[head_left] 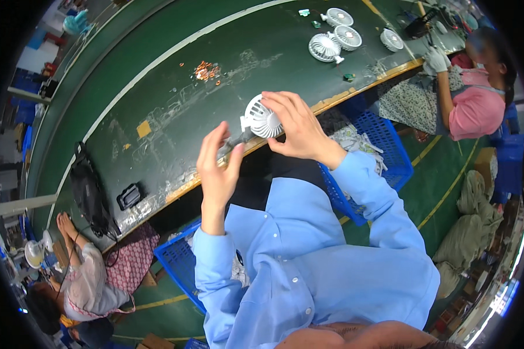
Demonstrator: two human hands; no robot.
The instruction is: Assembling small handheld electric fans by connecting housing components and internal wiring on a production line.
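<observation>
My right hand [297, 125] grips a small white round fan [262, 116] by its grille, held up above the front edge of the dark green worktable [215, 35]. My left hand [215, 166] is raised just left of it, pinching a thin grey part [234, 141] that hangs from the fan's underside. Both sleeves are light blue.
Several finished white fans [335, 38] lie at the table's far right, a pile of small copper parts [206, 71] at the middle. Blue crates [390, 151] [177, 262] stand on either side of me. A person in pink [477, 107] works on the right, another person [84, 282] lower left. A black pouch [90, 195] lies on the table.
</observation>
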